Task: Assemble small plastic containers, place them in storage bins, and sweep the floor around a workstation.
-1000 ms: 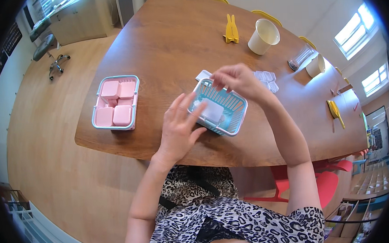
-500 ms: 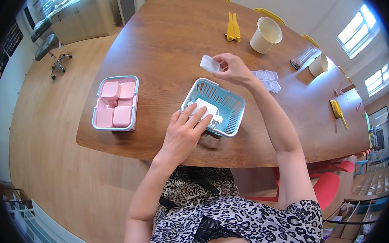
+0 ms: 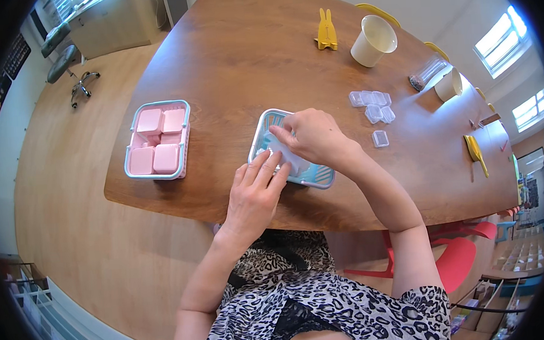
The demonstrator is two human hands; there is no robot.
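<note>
A light-blue plastic basket stands near the front edge of the table. Over its near left side rests my left hand, its fingers stretched out and slightly apart, touching white pieces inside that are mostly covered. My right hand reaches down into the basket from the right. Its fingers are closed on a translucent white plastic container, which is partly hidden under the hand and close to my left fingertips. Several small clear lidded boxes lie right of the basket, and one single clear box sits nearer to my right forearm.
A pink basket with pink square boxes stands on the left of the table. Farther back are a yellow rabbit-shaped stand, a cream pot, a clear jar and another cream pot. A yellow-handled brush lies far right.
My right hand has come down and nearer from above the table into the blue basket, bringing the translucent container with it. My left hand stays at the basket. The single clear box is now uncovered.
</note>
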